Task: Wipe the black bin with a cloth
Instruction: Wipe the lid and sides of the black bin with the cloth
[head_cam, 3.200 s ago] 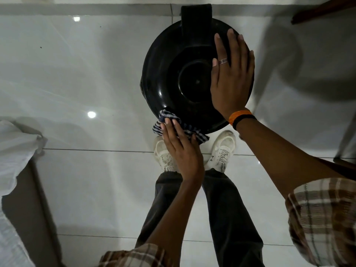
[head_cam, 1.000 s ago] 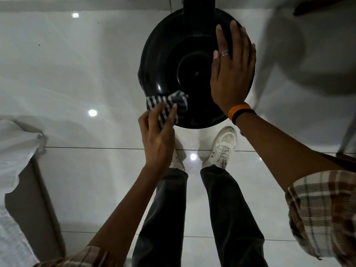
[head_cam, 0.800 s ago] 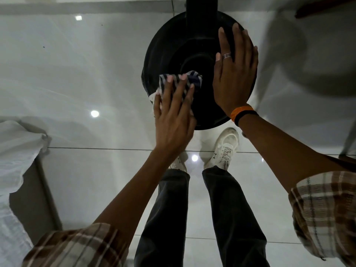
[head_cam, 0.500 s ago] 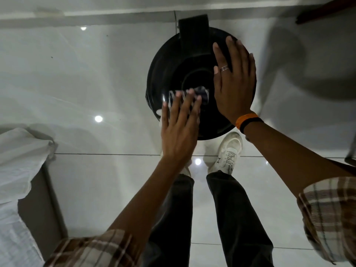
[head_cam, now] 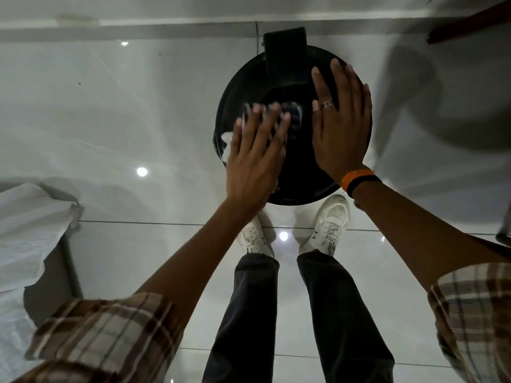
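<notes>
The round black bin (head_cam: 300, 172) stands on the glossy floor in front of my feet, seen from above, with a black pedal or hinge piece at its far side. My left hand (head_cam: 255, 153) lies flat on the left half of the lid, pressing the dark striped cloth (head_cam: 293, 117) under blurred fingers; only the cloth's edges show. My right hand (head_cam: 341, 125), wearing a ring and an orange wristband, rests flat with fingers spread on the lid's right half.
White glossy floor tiles (head_cam: 124, 111) surround the bin. A white sheet over a grey frame (head_cam: 30, 233) sits at the left. A dark wooden piece (head_cam: 470, 23) crosses the top right corner. A wall skirting (head_cam: 138, 26) runs behind the bin.
My left hand with the cloth rose from the bin's near rim onto the lid and slid toward the centre. My right hand stayed flat on the lid's right side.
</notes>
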